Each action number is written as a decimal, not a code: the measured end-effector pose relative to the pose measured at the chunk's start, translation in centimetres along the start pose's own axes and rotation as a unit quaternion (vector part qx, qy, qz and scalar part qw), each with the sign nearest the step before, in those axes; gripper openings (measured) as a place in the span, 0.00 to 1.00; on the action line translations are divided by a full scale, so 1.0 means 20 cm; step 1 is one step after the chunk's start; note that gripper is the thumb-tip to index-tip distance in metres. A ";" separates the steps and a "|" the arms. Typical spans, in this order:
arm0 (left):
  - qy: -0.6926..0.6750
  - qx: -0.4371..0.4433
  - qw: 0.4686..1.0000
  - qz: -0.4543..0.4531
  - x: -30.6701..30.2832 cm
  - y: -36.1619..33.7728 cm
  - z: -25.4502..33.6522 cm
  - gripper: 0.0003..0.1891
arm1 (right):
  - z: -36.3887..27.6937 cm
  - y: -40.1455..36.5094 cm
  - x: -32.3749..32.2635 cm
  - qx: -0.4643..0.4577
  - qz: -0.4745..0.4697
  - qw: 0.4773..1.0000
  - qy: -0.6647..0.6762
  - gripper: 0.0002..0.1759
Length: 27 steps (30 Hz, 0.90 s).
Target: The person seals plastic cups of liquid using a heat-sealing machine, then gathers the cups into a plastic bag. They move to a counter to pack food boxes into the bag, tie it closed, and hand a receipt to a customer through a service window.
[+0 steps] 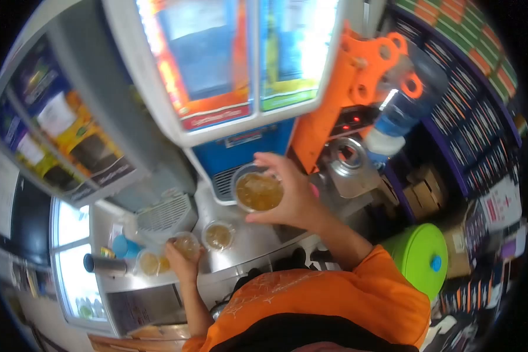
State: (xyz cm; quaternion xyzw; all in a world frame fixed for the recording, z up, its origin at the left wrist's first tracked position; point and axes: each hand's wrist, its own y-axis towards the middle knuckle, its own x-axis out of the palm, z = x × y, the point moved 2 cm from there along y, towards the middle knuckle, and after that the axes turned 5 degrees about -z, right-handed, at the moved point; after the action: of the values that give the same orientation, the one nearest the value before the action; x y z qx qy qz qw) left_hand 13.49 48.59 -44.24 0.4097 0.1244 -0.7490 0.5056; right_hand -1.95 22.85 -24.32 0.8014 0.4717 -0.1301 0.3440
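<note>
Leftmost I saw a shelf point(58, 129) of blue and yellow packets, labels too blurred to read. Below it lay the steel counter point(258, 240), with a blue cup point(123, 245) and a filled clear cup point(149, 263) near its left end. My left hand point(180, 261) was wrapped around a small cup of amber drink point(188, 243), which sat low, at or just above the counter; I could not tell if it touched. Just beside it stood another amber cup point(218, 234), free of either hand. Next, my right hand point(296, 196) gripped a larger cup of iced amber drink point(258, 191) from its right side, raised in front of the fridge point(217, 64). The door stickers were red, orange and green, with white lettering on the red strip that was unreadable. Further right were an orange machine point(346, 88) with small red lights, a blue water bottle point(402, 114) and a green lidded bin point(419, 255).
</note>
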 end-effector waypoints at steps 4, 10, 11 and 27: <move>0.081 0.016 0.997 0.002 0.01 0.03 0.03 0.48 | 0.10 -0.14 -0.37 0.098 0.126 0.983 -0.091 0.52; 0.091 -0.021 0.995 0.017 -0.15 0.03 0.18 0.45 | 0.46 -0.30 -0.77 0.176 0.257 0.924 -0.224 0.46; 0.092 -0.021 0.995 0.017 -0.17 0.04 0.22 0.45 | 0.52 -0.30 -0.81 0.177 0.257 0.924 -0.222 0.46; 0.012 0.150 0.986 0.076 -0.01 0.19 1.32 0.30 | 1.11 -0.39 -0.84 0.204 0.117 0.921 -0.312 0.53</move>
State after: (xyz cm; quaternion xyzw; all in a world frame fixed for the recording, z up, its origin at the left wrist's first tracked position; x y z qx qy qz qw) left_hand 3.88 31.14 -26.45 0.4984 -0.0144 -0.7134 0.4925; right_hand -14.78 -0.67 -34.91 0.8226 0.2069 -0.4256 0.3153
